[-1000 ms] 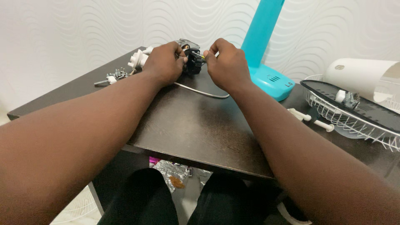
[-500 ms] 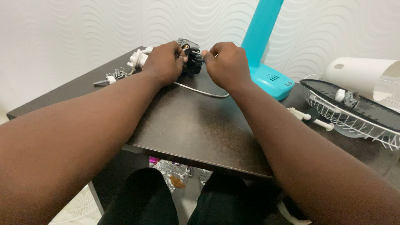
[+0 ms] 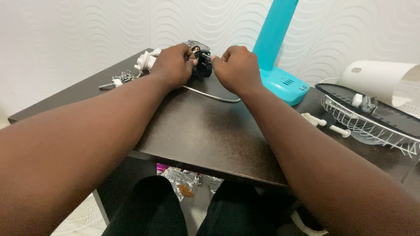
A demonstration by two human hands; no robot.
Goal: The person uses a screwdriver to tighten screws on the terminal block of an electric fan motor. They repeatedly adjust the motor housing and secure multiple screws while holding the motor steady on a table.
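While both arms stretch forward over the dark table (image 3: pixel 210 131), the small black-and-metal motor unit (image 3: pixel 200 59) sits at the far edge, near the wall, directly between the two hands and touching both. Left hand (image 3: pixel 173 65) wraps its left side, fingers curled closed around the body, thumb side against the metal top. Right hand (image 3: pixel 236 67) meets it from the right, fingers pinched narrow at the black part; what exactly they pinch is hidden by the knuckles. Neither hand is clearly nearer; the left covers more of it. Long axis cannot be judged, too much is covered. A thin white cord (image 3: pixel 210 94) runs from under the unit along the tabletop toward the right wrist. Just right of the hands, a turquoise stand (image 3: pixel 280 52) rises from its base. Left of them: a white plastic fitting (image 3: pixel 144 61) and loose screws (image 3: pixel 124 78). Far right: a wire fan guard (image 3: pixel 367 120) and a white housing (image 3: pixel 376 78).
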